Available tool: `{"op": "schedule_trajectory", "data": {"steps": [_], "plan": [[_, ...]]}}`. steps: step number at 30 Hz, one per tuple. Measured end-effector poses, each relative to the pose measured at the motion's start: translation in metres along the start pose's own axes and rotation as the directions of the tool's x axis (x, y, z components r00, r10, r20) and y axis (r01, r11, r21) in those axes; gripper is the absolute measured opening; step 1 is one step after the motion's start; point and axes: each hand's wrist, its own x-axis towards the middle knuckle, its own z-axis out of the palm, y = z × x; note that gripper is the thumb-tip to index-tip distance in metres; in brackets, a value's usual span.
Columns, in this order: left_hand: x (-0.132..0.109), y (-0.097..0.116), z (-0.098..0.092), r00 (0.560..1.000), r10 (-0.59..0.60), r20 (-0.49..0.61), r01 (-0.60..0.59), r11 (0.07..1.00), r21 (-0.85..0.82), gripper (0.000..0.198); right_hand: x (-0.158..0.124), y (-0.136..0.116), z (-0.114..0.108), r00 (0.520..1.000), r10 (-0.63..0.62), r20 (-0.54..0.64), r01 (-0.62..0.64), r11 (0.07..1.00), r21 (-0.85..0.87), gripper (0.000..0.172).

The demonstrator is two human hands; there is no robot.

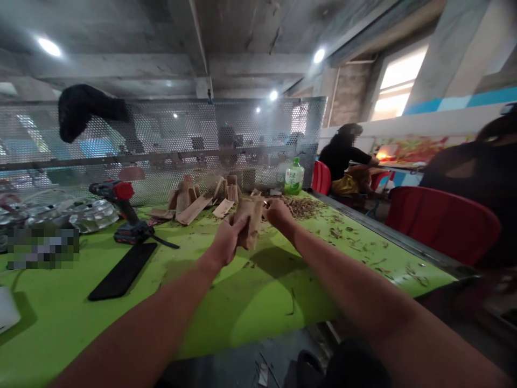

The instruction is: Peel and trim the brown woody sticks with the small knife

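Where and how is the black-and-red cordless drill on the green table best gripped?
Likely around the drill's slim dark handle, between its head and wide battery base, coming from the right: it stands upright on that base, the handle's right side looks open, and shiny clear items crowd its left.

The tabletop (197,318) is bright lime green, strewn with brown shavings (304,207). The wooden piece (252,223) is light tan-brown. The cordless drill (128,215) is dark grey and black with a red section; the flat slab (123,271) is plain black. The bottle (294,179) wears green and white, the perforated panel (181,129) dotted silver-grey, the chair (440,222) deep red.
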Motion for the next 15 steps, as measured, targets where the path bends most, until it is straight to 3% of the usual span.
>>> {"op": "schedule_trajectory", "data": {"steps": [3, 5, 9, 12, 15], "plan": [[0.014, 0.004, -0.012, 0.98, 0.022, -0.196, -0.018, 1.0, 0.019, 0.033, 0.001, 0.001, 0.003, 0.999, -0.018, -0.041, 0.024, 0.988, 0.15, 0.024], [0.02, 0.004, -0.018, 0.968, 0.029, -0.251, -0.012, 0.998, 0.068, 0.034, 0.001, 0.003, 0.005, 0.998, -0.025, -0.049, 0.04, 0.941, 0.335, 0.025], [0.027, 0.002, -0.028, 0.959, 0.096, -0.267, -0.079, 0.994, 0.076, 0.037, 0.0, 0.01, 0.007, 0.998, 0.009, 0.054, -0.047, 0.661, 0.749, 0.037], [0.029, 0.004, -0.033, 0.96, 0.082, -0.266, -0.066, 0.996, 0.066, 0.034, 0.001, 0.019, 0.011, 0.982, 0.013, 0.187, -0.168, 0.505, 0.847, 0.04], [0.028, 0.007, -0.032, 0.957, 0.067, -0.282, -0.048, 0.996, 0.076, 0.03, 0.004, 0.028, 0.017, 0.965, 0.023, 0.26, -0.236, 0.502, 0.832, 0.035]]}}
